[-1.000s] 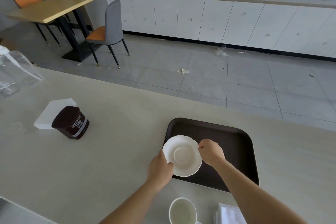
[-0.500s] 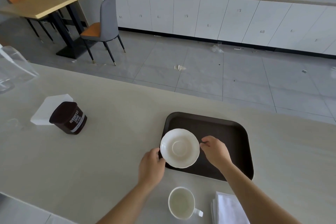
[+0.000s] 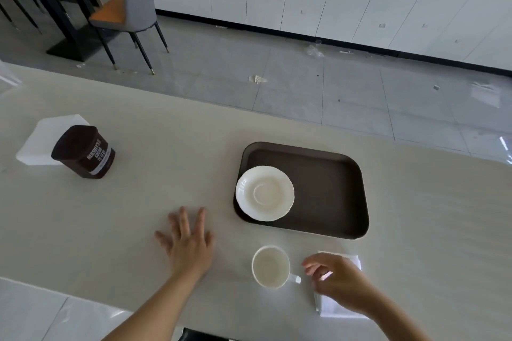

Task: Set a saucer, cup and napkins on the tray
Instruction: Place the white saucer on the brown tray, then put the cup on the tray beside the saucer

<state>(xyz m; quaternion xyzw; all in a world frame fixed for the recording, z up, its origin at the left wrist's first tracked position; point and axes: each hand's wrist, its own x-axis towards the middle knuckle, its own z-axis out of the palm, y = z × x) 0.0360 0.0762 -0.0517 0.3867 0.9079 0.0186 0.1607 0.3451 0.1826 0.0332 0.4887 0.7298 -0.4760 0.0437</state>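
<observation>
Right of centre on the bench (image 3: 415, 216), the white saucer (image 3: 265, 193) lies in the brown tray (image 3: 332, 188)'s left end, while below it the empty, half-curled right hand (image 3: 336, 281) hovers over folded napkins (image 3: 336, 310) beside the cup (image 3: 271, 266), and the left hand (image 3: 188, 243) is spread flat, holding nothing.

Right hand (image 3: 342, 282) covers much of napkins (image 3: 336, 309); white block (image 3: 41, 141) partly behind cocoa tin (image 3: 83, 152).

Left hand (image 3: 189, 246) bare, no ring, no watch. Right hand (image 3: 336, 278) bare too. Both forearms uncovered, no sleeves visible.
</observation>
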